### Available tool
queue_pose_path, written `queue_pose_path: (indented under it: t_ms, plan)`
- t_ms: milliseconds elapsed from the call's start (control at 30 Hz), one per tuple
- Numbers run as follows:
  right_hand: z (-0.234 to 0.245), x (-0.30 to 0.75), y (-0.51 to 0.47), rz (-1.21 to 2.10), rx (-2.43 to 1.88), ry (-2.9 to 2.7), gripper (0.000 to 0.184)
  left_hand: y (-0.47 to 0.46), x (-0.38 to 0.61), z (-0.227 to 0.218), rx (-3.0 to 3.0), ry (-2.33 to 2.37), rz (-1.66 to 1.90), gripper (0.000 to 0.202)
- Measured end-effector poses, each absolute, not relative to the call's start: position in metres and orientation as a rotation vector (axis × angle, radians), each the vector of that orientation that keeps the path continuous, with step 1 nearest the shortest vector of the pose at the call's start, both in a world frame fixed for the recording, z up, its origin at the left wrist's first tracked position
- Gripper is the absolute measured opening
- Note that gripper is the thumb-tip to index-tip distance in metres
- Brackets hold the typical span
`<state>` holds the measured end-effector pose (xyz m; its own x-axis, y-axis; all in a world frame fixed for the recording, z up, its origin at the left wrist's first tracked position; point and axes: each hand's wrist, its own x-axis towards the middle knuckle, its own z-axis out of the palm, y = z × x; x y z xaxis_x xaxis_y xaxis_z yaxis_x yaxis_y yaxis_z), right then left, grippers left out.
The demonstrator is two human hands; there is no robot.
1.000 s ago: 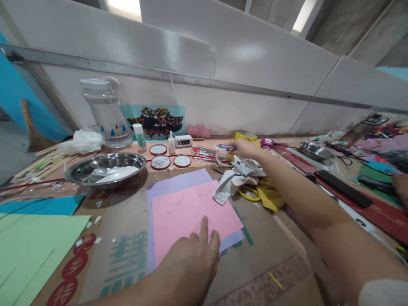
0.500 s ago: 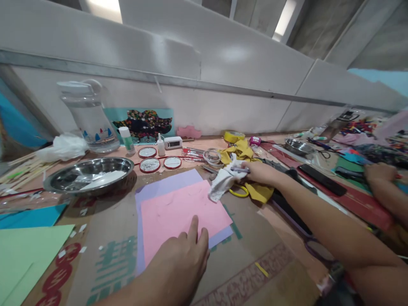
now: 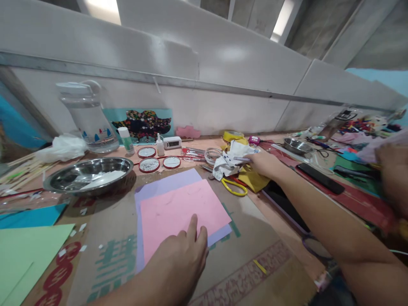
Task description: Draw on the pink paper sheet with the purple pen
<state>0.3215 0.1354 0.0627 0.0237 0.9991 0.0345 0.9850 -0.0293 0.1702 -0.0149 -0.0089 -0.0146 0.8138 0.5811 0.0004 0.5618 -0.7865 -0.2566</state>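
Note:
My left hand [image 3: 183, 250] lies on a pink paper sheet [image 3: 188, 208], its fingers spread and pressing on it. Beneath that sheet is a lilac sheet [image 3: 168, 182], its edges showing around it. On the right, my right hand [image 3: 261, 165] grips a crumpled white cloth [image 3: 232, 158] with small dark marks. A thin greyish stick-like thing [image 3: 239, 159] shows at its fingertips; I cannot make out what it is. Just below the cloth lies a yellow scissor handle [image 3: 235, 188], its blades hidden. Yellow cloth [image 3: 255, 178] lies under and beside the right hand.
Cardboard [image 3: 114, 221] covers the work surface. A steel bowl [image 3: 92, 176] and a water jug [image 3: 91, 117] stand at left, with a glue stick [image 3: 126, 140] nearby. Round red-rimmed containers [image 3: 149, 164] sit behind the papers. At right are a phone [image 3: 320, 177] and another person's hand [image 3: 393, 174].
My right hand has moved slightly away from me, lifting the white cloth off the paper's corner and uncovering more of the yellow handle. My left hand stays put. The other person's hand has shifted right.

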Motion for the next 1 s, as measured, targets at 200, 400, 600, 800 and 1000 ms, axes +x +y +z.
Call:
queue_pose_path:
  t_ms: [200,400,600,800,1000]
  plan:
    - [0.077,0.260,0.099,-0.875,2.210,3.112,0.051,-0.011,-0.013,-0.012,-2.791,-0.984,0.158,0.040]
    - [0.035,0.191,0.078,-2.170,1.677,2.691,0.053,-0.015,-0.014,-0.012,-2.824,-0.963,0.157,0.045]
    - [-0.006,0.156,0.080,-3.029,1.323,1.951,0.045,-0.016,-0.016,-0.014,-2.811,-0.943,0.093,0.044]
    - [-0.018,0.163,0.083,-2.789,1.562,2.494,0.039,-0.014,-0.017,-0.010,-2.845,-0.927,0.123,0.044]
    - [0.010,0.187,0.094,-1.321,2.003,3.199,0.036,-0.012,-0.018,-0.002,-2.910,-0.936,0.174,0.042]
